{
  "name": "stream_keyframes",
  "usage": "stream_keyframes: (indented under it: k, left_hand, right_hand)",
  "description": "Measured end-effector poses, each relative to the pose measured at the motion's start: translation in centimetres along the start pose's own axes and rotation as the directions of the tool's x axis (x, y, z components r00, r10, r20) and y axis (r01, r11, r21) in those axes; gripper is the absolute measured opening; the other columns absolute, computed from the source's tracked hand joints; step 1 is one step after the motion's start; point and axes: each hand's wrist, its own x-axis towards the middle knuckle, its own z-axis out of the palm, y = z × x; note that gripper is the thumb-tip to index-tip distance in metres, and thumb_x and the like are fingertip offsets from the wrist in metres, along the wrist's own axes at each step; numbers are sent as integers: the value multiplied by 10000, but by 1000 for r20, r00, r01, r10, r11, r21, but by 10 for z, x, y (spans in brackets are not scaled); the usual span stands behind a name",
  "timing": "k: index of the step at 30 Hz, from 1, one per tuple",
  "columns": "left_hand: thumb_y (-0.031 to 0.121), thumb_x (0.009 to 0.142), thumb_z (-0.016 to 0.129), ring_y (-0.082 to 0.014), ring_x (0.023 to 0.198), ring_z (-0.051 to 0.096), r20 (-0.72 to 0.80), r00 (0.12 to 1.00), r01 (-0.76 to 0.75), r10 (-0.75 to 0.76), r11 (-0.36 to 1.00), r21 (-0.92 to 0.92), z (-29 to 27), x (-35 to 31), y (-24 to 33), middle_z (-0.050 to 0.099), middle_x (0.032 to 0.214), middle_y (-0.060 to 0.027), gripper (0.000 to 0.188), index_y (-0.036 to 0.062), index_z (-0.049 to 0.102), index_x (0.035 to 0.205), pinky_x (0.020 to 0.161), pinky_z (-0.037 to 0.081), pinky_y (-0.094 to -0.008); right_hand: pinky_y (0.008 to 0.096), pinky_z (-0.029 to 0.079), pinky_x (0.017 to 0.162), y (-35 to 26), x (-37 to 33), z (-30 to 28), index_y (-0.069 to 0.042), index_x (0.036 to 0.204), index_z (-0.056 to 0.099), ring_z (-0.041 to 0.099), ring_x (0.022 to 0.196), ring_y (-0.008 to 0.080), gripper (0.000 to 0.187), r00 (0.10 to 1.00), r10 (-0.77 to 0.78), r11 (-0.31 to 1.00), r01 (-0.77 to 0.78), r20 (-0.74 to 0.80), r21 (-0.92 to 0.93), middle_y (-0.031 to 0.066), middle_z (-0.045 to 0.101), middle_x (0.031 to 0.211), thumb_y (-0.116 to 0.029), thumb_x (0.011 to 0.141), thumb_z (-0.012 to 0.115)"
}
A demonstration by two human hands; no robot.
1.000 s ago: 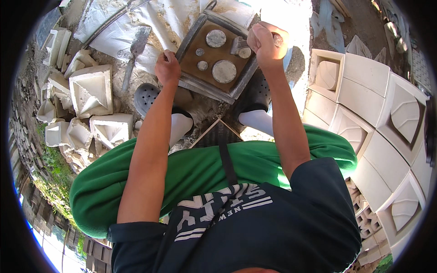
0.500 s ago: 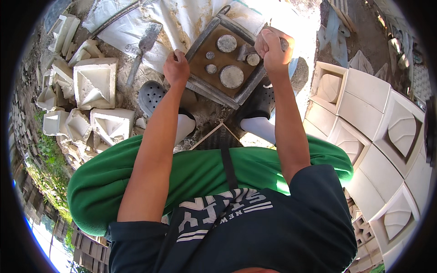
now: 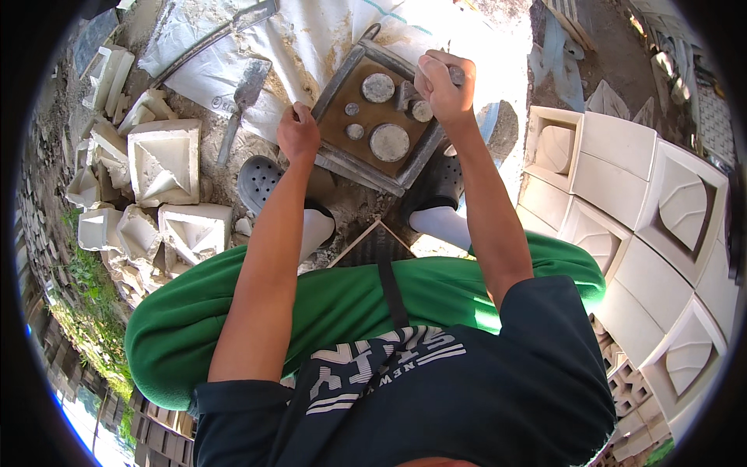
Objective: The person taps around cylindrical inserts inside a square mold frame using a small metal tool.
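Between my feet is a square mould (image 3: 412, 173) with a grey frame and a brown surface set with several round grey discs, one of the larger being a pale disc (image 3: 389, 142). My right hand (image 3: 447, 87) is closed in a fist above the mould's right side. It grips what looks like a hammer (image 3: 404, 95), whose grey head is over the brown surface beside a small disc; most of the handle is hidden by the fist. My left hand (image 3: 299, 134) has its fingers curled at the mould's left corner. Whatever it may hold is hidden.
A trowel (image 3: 247, 89) lies on a white sheet (image 3: 292, 47) to the left, below a long curved metal bar (image 3: 214, 47). Broken cast blocks (image 3: 165, 159) are piled at the left. Rows of pale cast blocks (image 3: 615, 148) stand at the right. Grey clogs (image 3: 259, 185) flank the mould.
My right hand has shifted left with the hammer, whose head has moved slightly left over the mould. My left hand stays at the mould's left corner. The whole view has shifted slightly.
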Motion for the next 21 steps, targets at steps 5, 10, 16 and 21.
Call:
stream_keyframes:
  k: [5,10,16,21]
  left_hand:
    - [349,946,442,-418,800,630,-6,998,-62,63,997,35,2,1,1,675,807,-202,414,39,693,833,736,459,-503]
    - [367,958,413,-422,835,631,6,999,-45,44,998,36,3,2,-1,685,842,-195,442,54,701,837,761,458,-512]
    - [421,971,365,-416,899,632,13,999,-50,49,982,185,-2,2,-7,690,932,-198,493,54,688,913,803,462,-515]
    - [445,980,314,-399,968,631,102,995,-34,6,959,282,-5,-1,16,686,1000,-188,520,64,665,1025,870,465,-500]
  right_hand:
    - [281,322,464,8,0,2,-11,566,501,380,491,78,315,1000,-30,996,30,-1,-82,-2,441,508,-124,855,549]
    - [287,328,478,-5,-4,1,-15,563,497,376,500,82,310,998,-43,999,43,-38,13,-4,426,509,-121,850,543]
    - [260,283,447,-9,-6,17,-38,555,441,358,467,72,323,995,-75,997,77,-68,17,-10,403,508,-93,865,510]
    - [333,394,544,19,-8,4,8,621,536,446,528,129,258,986,-66,992,48,-152,-115,58,481,522,-136,833,507]
